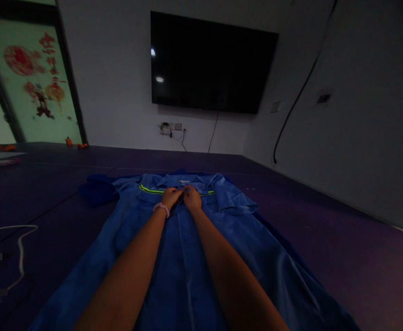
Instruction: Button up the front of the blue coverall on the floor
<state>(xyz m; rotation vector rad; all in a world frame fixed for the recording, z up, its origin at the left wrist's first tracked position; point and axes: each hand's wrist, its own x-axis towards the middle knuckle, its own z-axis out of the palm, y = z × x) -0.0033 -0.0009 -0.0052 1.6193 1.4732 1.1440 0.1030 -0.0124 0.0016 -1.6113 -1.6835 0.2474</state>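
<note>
We see the blue shirt [172,276] spread on the purple floor [325,248], its collar [187,180] toward the floor's far edge and its short right-hand sleeve [237,202] toward the right edge. Our left hand [171,197] and right hand [192,199] nearly meet just below the collar, fingertips pinching the front opening. Cloth lies beneath and around our fingers; we can't tell whether they hold a button.
</note>
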